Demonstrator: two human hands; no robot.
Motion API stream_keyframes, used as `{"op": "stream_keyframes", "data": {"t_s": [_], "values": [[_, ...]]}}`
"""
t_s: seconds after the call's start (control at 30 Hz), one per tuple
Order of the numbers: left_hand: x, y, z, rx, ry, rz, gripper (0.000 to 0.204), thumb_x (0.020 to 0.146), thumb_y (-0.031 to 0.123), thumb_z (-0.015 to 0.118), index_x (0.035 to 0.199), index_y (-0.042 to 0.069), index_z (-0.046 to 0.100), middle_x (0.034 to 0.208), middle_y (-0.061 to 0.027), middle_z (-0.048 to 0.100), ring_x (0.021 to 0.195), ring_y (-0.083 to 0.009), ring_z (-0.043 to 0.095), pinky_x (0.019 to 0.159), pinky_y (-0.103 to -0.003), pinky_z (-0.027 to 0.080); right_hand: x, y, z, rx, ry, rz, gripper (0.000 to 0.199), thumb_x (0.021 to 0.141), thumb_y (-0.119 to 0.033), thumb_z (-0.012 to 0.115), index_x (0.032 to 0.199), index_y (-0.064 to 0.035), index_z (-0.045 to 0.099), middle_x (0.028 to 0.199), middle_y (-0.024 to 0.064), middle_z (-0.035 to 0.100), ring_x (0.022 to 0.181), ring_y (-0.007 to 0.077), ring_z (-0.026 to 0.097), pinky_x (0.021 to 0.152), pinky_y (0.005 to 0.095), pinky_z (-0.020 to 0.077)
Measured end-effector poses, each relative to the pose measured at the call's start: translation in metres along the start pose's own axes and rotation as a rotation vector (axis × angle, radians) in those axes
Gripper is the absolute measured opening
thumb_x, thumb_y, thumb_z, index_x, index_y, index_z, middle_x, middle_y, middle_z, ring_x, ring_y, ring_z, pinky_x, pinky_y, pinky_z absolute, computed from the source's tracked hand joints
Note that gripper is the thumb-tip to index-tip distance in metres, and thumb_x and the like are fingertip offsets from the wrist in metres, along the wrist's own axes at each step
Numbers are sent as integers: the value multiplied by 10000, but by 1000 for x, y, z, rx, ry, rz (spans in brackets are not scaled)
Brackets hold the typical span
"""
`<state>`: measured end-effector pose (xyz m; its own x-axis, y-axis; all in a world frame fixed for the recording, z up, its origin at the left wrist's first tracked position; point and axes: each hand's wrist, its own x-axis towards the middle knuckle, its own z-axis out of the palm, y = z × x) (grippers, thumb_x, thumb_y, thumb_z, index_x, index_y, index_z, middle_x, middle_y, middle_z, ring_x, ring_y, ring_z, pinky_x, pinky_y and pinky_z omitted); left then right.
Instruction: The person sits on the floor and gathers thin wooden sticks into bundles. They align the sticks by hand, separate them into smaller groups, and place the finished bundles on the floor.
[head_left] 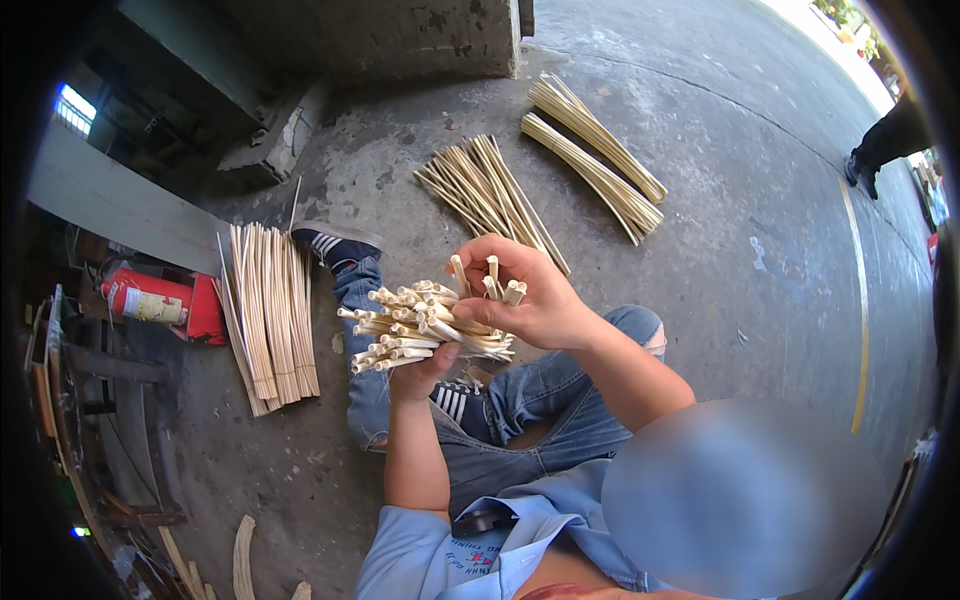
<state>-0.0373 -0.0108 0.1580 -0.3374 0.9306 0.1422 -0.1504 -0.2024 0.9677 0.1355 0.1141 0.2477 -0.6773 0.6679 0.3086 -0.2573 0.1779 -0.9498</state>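
A thick bundle of pale cane sticks [400, 325] is held in front of me, cut ends pointing toward the left. My left hand [425, 372] grips the bundle from below, thumb pressed against the sticks. Above it, my right hand [530, 300] is closed around a few cane sticks [492, 275] whose ends stand up between its fingers. These ends sit slightly apart from the rest; whether their lower lengths are still within the bundle is hidden.
On the concrete floor, a loose pile of sticks [490, 195] and two neat bundles [595, 170] lie ahead. To the left stand another spread of sticks [270, 320] and a red fire extinguisher [150, 298]. Another person's leg [885, 140] shows at far right.
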Motion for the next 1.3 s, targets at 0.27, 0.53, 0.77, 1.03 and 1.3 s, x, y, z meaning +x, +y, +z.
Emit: {"op": "stream_keyframes", "data": {"t_s": [0.27,0.53,0.77,1.03,1.3], "values": [[-2,-5,-5,79,39,41,796,770,347,885,1380,11,500,1294,-92,596,1167,-218,596,1036,-381,467,3,-2,-1,-436,-77,-22,210,765,-73,779,907,-27,631,871,69,622,811,214,624,737,329,499],[4,1,-5,-23,-22,113,598,817,189,825,1324,-3,573,1276,-116,648,1150,-199,622,994,-360,505,-2,15,1,-458,8,-161,154,744,-59,714,848,-30,605,881,96,663,742,236,637,684,349,503],[4,5,5,-37,98,161,615,796,221,838,1295,0,556,1182,-87,641,1067,-187,626,971,-354,510,-7,31,4,-187,25,-25,143,770,-39,646,899,-17,588,795,91,607,740,204,610,707,338,494],[2,1,-3,-74,136,172,607,804,189,839,1310,6,557,1207,-91,638,1103,-200,619,1004,-373,493,-7,35,11,163,9,25,213,927,-116,658,1111,-30,592,893,11,598,850,107,574,762,297,479],[3,1,-5,-93,107,128,605,804,177,838,1314,10,558,1212,-87,636,1112,-196,613,1014,-369,485,-12,40,9,208,-61,66,392,904,-278,804,1150,-30,623,908,-10,599,836,66,536,749,268,462]]}}
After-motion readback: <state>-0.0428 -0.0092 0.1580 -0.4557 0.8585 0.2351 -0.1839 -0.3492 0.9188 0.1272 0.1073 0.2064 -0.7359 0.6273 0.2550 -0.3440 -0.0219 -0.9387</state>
